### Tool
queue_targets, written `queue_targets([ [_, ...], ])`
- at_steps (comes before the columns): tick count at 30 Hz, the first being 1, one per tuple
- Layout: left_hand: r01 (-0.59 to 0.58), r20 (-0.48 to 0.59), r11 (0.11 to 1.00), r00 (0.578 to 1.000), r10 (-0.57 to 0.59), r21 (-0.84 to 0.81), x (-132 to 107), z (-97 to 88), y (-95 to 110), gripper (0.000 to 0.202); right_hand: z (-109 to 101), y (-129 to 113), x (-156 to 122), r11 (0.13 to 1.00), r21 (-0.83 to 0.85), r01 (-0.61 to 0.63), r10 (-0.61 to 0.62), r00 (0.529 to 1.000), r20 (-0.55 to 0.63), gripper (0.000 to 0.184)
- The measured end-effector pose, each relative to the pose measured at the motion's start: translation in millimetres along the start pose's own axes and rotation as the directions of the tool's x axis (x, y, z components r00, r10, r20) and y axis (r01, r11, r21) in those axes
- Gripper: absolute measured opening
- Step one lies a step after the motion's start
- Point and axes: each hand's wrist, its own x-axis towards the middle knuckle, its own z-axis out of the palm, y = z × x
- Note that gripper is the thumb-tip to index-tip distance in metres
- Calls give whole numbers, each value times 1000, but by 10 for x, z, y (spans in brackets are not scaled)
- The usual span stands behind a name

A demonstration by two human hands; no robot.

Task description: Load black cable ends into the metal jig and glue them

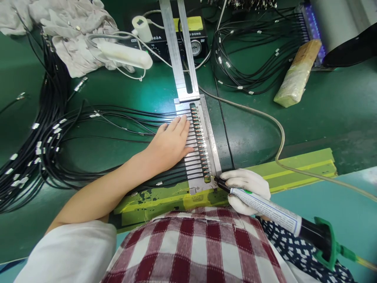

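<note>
My bare left hand [171, 143] lies flat over black cables [132, 114] that run into a slotted metal fixture [212, 137]. Its fingers are stretched out just left of the row of small connectors [200, 141]. In a white glove, my right hand [250, 186] is wrapped round a dispensing syringe [265, 208] with a printed white label and a black tip. That tip sits at the fixture's near right corner, close to the lowest connectors. A green cap and a tube are fixed to the syringe's rear end.
A black dispenser box with a gauge [196, 47] stands behind the fixture's metal bars [173, 43]. White cloths [76, 35] and a white lamp-like handle [126, 55] lie at back left. Bundled cables [50, 157] fill the left. A wrapped block [297, 74] and a hose [265, 114] are at right.
</note>
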Motion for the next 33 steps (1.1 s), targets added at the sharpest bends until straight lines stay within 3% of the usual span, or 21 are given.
queue_targets([
  [33, -6, 11, 1000, 1000, 6, 26, 2, -5, -3, 72, 2, 23, -46, 998, 29, 52, -51, 999, -9, 24],
])
